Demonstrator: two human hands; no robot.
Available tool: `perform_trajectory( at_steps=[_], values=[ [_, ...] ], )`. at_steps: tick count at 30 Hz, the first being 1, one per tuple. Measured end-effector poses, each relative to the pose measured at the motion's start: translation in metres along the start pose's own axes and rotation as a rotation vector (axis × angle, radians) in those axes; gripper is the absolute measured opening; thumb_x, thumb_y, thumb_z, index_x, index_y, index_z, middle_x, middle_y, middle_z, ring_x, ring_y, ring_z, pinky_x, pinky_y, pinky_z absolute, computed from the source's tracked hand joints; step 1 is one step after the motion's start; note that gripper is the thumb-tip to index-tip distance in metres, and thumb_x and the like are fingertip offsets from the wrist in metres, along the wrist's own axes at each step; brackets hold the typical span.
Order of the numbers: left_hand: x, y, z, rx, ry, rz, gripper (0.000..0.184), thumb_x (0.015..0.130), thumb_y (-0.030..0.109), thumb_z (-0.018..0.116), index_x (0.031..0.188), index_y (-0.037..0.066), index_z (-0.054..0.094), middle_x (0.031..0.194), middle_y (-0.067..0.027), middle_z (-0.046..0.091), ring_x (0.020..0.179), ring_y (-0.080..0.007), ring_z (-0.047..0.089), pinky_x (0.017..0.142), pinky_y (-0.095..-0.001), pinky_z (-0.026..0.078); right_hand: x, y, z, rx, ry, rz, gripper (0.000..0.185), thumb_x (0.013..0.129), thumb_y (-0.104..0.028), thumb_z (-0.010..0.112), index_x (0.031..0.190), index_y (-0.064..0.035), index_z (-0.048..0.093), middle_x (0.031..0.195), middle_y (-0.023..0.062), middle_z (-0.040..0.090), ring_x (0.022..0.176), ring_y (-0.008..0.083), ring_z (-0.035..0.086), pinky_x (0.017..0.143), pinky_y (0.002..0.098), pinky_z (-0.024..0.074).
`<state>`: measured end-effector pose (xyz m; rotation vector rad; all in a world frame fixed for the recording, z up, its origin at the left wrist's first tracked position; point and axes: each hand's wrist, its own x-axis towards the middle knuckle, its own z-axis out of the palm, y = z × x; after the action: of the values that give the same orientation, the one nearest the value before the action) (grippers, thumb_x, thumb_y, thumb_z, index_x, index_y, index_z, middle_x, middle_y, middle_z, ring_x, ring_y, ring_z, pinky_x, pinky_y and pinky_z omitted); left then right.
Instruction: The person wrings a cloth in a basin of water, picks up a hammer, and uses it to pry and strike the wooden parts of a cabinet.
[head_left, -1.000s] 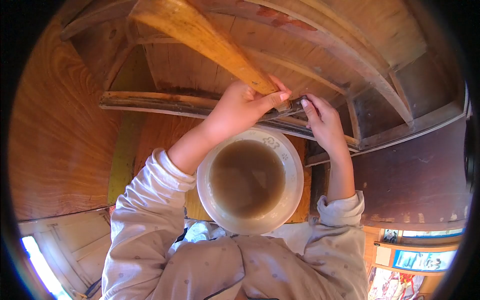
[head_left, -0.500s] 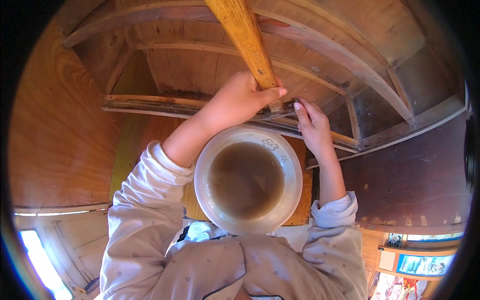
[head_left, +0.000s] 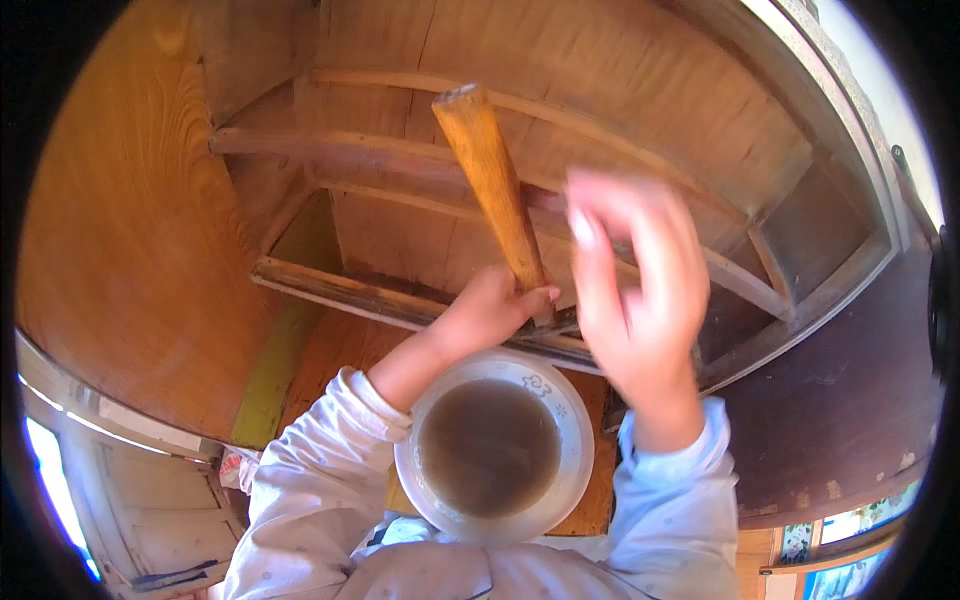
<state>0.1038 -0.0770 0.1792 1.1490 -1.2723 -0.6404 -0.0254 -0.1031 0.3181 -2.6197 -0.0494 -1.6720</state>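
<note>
A tapered yellow-brown wooden leg point(head_left: 485, 180) stands tilted, its wide end up and its narrow end down at a dark-edged wooden rail point(head_left: 345, 290). My left hand point(head_left: 490, 310) is closed around the leg's lower end. Lifted to the right of it, my right hand point(head_left: 640, 290) is smeared by motion; its fingers are bent, with a gap at the thumb, and nothing shows in them. Below my hands sits a white bowl point(head_left: 577, 450) with a flower pattern on its rim, holding cloudy brown liquid point(head_left: 490, 445).
Curved wooden ribs point(head_left: 400, 150) cross the brown panel behind the leg. A wood-grained panel point(head_left: 120, 260) rises at the left, and a dark worn panel point(head_left: 830, 410) is at the right. Pictures in blue frames point(head_left: 850, 578) show at the lower right.
My right hand has left the rail near the leg's lower end and swung up toward me. My left hand keeps its hold. The view has shifted, so the leg's top end shows now.
</note>
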Motion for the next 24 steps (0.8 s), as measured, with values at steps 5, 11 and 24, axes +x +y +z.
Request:
perform_trajectory(
  at_steps=[5, 11, 24],
  values=[
    [0.003, -0.003, 0.0, -0.049, -0.022, -0.071, 0.023, 0.089, 0.019, 0.066, 0.093, -0.003, 0.066, 0.08, -0.01, 0.067, 0.075, -0.0156, 0.06, 0.071, -0.0339, 0.049, 0.098, 0.02, 0.07, 0.756, -0.619, 0.51, 0.018, 0.094, -0.015, 0.06, 0.1, 0.0008, 0.056, 0.084, 0.0095, 0.062, 0.07, 0.0174, 0.061, 0.059, 0.0297, 0.0493],
    [-0.007, 0.01, -0.007, 0.008, -0.12, -0.118, 0.021, 0.093, 0.01, 0.059, 0.11, -0.002, 0.058, 0.106, -0.0089, 0.067, 0.096, -0.0137, 0.06, 0.087, -0.0292, 0.047, 0.078, 0.022, 0.051, 0.72, -0.49, 0.464, 0.009, 0.096, -0.011, 0.054, 0.098, -0.0014, 0.054, 0.077, 0.0033, 0.057, 0.064, 0.01, 0.055, 0.058, 0.0246, 0.0474],
    [-0.061, -0.039, -0.045, 0.257, 0.222, -0.106, 0.022, 0.09, -0.004, 0.051, 0.111, 0.001, 0.056, 0.107, -0.0097, 0.065, 0.105, -0.0176, 0.06, 0.088, -0.0305, 0.047, -0.006, 0.099, -0.091, 0.734, 0.267, 0.345, 0.015, 0.094, -0.004, 0.054, 0.108, 0.0012, 0.051, 0.087, 0.015, 0.059, 0.071, 0.0215, 0.057, 0.07, 0.0389, 0.0525]
  ],
)
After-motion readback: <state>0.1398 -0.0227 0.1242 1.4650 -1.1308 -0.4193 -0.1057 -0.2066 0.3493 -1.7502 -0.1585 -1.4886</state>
